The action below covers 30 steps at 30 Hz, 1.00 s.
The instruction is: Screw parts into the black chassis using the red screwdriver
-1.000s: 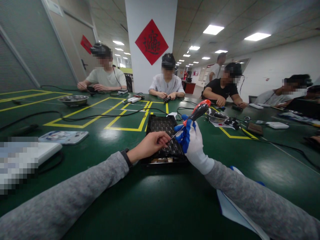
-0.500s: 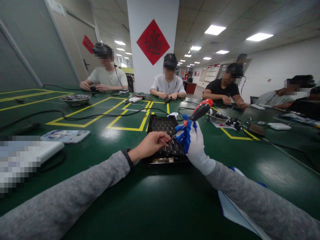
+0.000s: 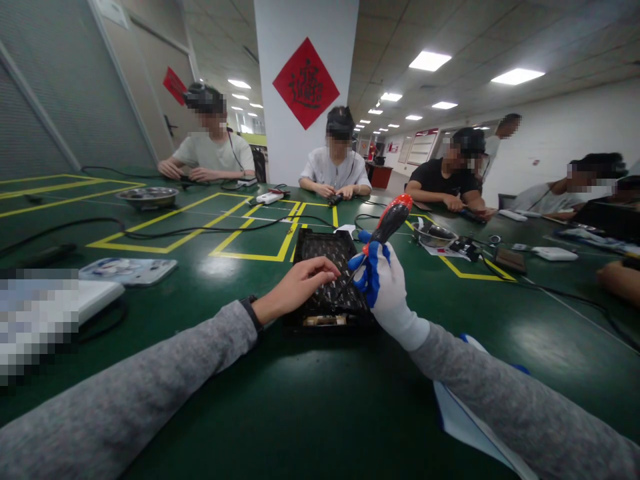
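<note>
Here's the screwdriver [image 3: 391,223], tilted over the right side of a black tray [image 3: 327,329], red-and-black handle up towards one o'clock, thin shaft slanting down towards seven (the tip gets lost against all that dark). It looks light and stiff, the fat handle probably grippy; best held just where handle meets shaft. And that's about where the right hand [image 3: 389,285] has it, at three o'clock of the tray, gloved fingers closed around the lower handle. In from nine comes the bare left hand [image 3: 293,287], fingers loosely bent, nothing visible between them, hovering over or resting on the tray; I can't tell which! Inside, a wrinkled liner [image 3: 320,248] looks soft and slippery, easily torn, so the rigid tray walls offer the surer hold. A tan piece [image 3: 325,321] shows at six. Further out, a metal bowl [image 3: 434,233] sits between two and three, a picture-covered slab [image 3: 129,271] at nine, and a co-worker [image 3: 336,163] at twelve, across the green table [image 3: 280,413].
</note>
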Motion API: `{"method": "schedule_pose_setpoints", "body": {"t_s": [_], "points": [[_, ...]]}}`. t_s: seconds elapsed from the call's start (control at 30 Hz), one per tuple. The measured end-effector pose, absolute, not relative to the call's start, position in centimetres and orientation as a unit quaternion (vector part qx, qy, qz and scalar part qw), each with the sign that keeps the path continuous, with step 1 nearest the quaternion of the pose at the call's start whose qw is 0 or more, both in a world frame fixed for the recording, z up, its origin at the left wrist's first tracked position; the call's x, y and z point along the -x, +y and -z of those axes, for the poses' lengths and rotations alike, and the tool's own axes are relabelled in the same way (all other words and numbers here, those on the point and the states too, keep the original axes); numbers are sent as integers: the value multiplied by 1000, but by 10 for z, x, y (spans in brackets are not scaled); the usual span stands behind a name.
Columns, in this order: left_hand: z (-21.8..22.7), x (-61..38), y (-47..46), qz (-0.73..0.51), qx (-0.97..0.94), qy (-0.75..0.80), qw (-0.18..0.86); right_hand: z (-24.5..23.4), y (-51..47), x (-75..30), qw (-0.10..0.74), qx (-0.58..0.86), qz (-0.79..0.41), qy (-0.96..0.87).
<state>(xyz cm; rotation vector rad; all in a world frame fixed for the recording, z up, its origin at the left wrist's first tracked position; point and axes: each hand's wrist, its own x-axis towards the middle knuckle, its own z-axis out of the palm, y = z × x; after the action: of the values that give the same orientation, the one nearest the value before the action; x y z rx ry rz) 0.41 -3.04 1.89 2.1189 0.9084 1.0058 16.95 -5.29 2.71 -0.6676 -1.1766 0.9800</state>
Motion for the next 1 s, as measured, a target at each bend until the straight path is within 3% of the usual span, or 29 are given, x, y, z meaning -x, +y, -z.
{"method": "schedule_pose_setpoints", "body": {"t_s": [0.37,1.0], "points": [[-19,-3,-40,-329,-817,364,303,-29,-58,-166,610,296,-494,-544],[-18,-2,-39,-346,-817,351,298,-29,-59,-167,611,288,-502,-540]]}}
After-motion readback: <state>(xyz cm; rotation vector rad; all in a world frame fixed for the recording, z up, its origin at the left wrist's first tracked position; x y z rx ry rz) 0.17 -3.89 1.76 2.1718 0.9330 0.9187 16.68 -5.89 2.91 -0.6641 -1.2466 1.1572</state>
